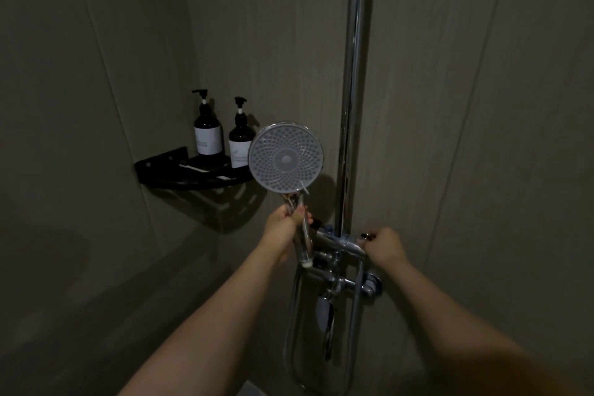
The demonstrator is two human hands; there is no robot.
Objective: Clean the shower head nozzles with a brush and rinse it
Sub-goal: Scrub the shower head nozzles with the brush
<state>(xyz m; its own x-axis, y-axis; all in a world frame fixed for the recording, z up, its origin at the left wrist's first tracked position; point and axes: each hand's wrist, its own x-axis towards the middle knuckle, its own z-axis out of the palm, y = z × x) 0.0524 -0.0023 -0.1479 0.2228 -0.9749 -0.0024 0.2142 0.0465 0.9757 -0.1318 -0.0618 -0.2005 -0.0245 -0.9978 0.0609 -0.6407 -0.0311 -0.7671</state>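
Note:
A round chrome shower head [286, 157] with a grey nozzle face points toward me, held upright in the middle of the head view. My left hand [284, 227] grips its chrome handle just below the head. A thin white stick, perhaps a brush handle [304, 187], lies across the lower edge of the face, held along with the shower handle; its bristles are not visible. My right hand [382, 247] curls around the knob at the right end of the chrome mixer valve [340, 244]. No water is visible.
A vertical chrome riser pipe [355, 90] runs up the wall above the valve. The shower hose [291, 325] loops down below it. Two dark pump bottles [207, 128] [240, 138] stand on a black corner shelf [180, 170] at the left. Grey walls surround me.

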